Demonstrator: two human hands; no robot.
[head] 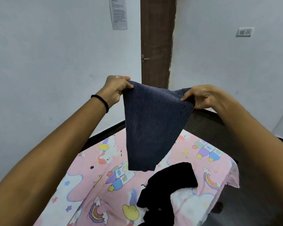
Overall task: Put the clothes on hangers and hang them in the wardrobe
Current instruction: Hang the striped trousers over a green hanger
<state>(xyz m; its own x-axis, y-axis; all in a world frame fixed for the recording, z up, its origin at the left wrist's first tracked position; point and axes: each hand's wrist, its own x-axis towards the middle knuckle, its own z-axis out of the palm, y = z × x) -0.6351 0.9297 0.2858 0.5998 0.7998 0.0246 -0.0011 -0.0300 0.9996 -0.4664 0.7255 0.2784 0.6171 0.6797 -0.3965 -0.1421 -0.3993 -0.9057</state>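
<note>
The left hand (117, 88) pinches one top corner of a dark blue striped garment (152, 126); the right hand (201, 97) grips the other. The garment hangs between them above a bed (91, 176) with a pink cartoon sheet, where black clothes (167, 186) lie.

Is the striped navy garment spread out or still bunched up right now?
Spread out: the navy pinstriped cloth garment hangs flat above the bed, its top edge stretched between the left hand and right hand.
</note>
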